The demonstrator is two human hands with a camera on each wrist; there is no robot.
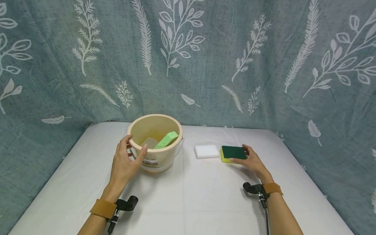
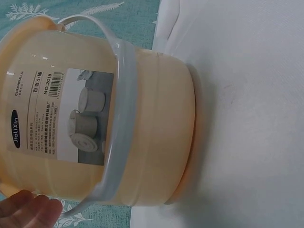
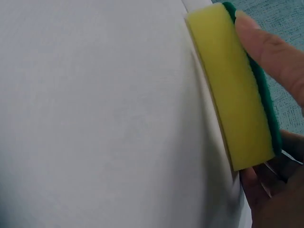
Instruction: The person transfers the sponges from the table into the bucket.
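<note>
A cream plastic bucket [image 1: 164,160] stands upright at the left-centre of the table. My left hand [image 1: 124,163] holds it by the near left side, thumb at the front rim and fingers round the left. Inside lie a green sponge [image 1: 166,140] and a greyish block [image 1: 150,143]. Over on the right, my right hand [image 1: 255,163] grips the end of a yellow sponge with a dark green scouring side [image 1: 233,152] facing up. In the right wrist view the thumb [image 3: 273,52] lies along the green layer of that sponge [image 3: 230,90], the other fingers at its end.
A white sponge block [image 1: 206,151] lies just left of the yellow and green sponge. The bucket's pale handle [image 2: 124,118] hangs down across its labelled side. White cloth [image 1: 211,199] covers the table, and a teal leaf-patterned curtain [image 1: 217,62] hangs behind it.
</note>
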